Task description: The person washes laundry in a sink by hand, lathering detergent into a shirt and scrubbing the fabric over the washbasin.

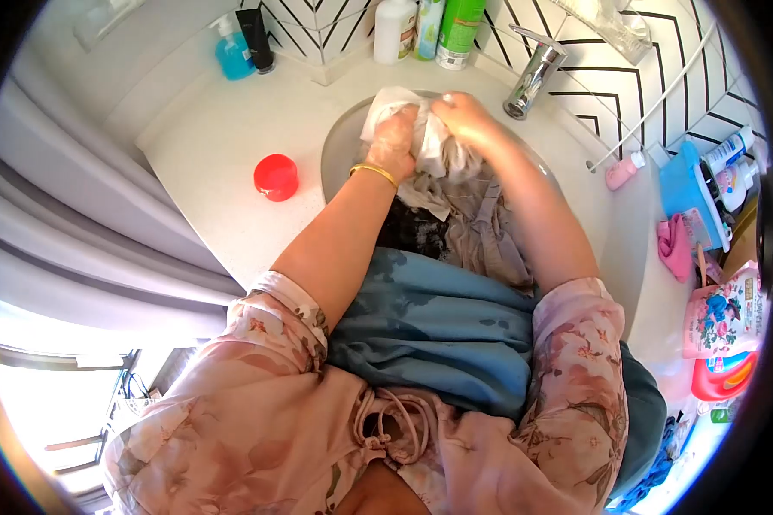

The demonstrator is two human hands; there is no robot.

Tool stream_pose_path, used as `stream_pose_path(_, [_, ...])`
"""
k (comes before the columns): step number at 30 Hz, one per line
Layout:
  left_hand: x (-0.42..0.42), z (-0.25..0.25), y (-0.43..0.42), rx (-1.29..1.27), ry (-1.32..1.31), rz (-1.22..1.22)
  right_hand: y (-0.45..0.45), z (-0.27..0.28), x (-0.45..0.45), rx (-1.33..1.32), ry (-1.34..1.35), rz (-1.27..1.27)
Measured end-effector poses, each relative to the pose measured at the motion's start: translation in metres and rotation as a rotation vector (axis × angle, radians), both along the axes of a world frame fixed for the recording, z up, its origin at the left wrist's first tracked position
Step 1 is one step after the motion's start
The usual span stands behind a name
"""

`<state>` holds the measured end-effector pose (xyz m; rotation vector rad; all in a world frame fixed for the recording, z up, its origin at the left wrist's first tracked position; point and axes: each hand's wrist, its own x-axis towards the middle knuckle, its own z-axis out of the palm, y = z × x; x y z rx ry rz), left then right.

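Note:
My left hand (393,142), with a yellow bangle at its wrist, grips a wet white cloth (432,146) over the round sink (331,150). On the cloth's other side my right hand (464,118) is closed on it too, slightly blurred. Bunched below both hands, a greyish-beige garment (487,227) lies in the sink. Something dark (410,230) shows beside it, its kind unclear. Blue fabric (429,322) with damp patches covers my front at the sink's near edge.
A red round container (276,177) sits on the white counter (202,142) left of the sink. The chrome faucet (534,75) stands behind it at right. Bottles (395,33) line the back wall; a blue basket (689,193) is at right. A grey curtain (86,206) hangs left.

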<state>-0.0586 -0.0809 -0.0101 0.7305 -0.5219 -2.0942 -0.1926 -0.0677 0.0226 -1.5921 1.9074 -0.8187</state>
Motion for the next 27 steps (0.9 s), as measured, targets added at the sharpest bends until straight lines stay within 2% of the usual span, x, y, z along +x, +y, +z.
stream_pose_path(1, [-0.001, -0.001, -0.003, -0.150, -0.058, 0.018, 0.013, 0.009, -0.019, 0.083, -0.079, 0.208])
stream_pose_path(2, [0.000, 0.004, -0.003, -0.194, -0.008, 0.004, 0.029, 0.030, -0.030, 0.161, -0.159, 0.416])
stream_pose_path(3, [0.003, 0.012, 0.002, -0.235, 0.041, -0.008, 0.038, 0.048, -0.036, 0.349, -0.158, 0.436])
stream_pose_path(6, [0.004, 0.016, 0.006, -0.302, 0.140, -0.016, 0.046, 0.032, -0.028, 0.115, -0.298, 0.411])
stream_pose_path(7, [0.002, 0.017, 0.007, -0.333, 0.126, -0.009, 0.046, 0.028, -0.016, 0.125, -0.476, 0.472])
stream_pose_path(8, [0.003, 0.024, 0.011, -0.366, 0.109, -0.001, 0.050, 0.023, 0.001, 0.043, -0.540, 0.475])
stream_pose_path(10, [0.010, 0.041, 0.022, -0.404, -0.073, 0.027, 0.042, 0.009, 0.021, -0.160, -0.428, 0.332])
stream_pose_path(12, [0.014, 0.044, 0.021, -0.400, -0.197, 0.000, 0.038, 0.023, 0.011, -0.041, -0.393, 0.288])
stream_pose_path(13, [0.014, 0.041, 0.019, -0.405, -0.179, -0.032, 0.037, 0.034, 0.005, 0.019, -0.371, 0.263])
stream_pose_path(16, [0.005, 0.024, 0.007, -0.417, -0.111, -0.130, 0.040, 0.058, -0.002, -0.168, -0.200, 0.020])
stream_pose_path(20, [0.002, 0.031, 0.018, -0.340, 0.043, -0.578, 0.047, 0.087, -0.004, -0.418, -0.432, 0.025])
stream_pose_path(21, [-0.001, 0.031, 0.022, -0.326, 0.071, -0.583, 0.052, 0.097, -0.003, -0.444, -0.473, 0.018])
stream_pose_path(24, [0.001, 0.045, 0.033, -0.299, 0.564, -0.532, 0.063, 0.113, -0.004, -0.440, -0.610, 0.121])
stream_pose_path(27, [0.010, 0.047, 0.025, -0.305, 0.544, -0.318, 0.083, 0.126, -0.003, -0.253, -0.581, 0.265])
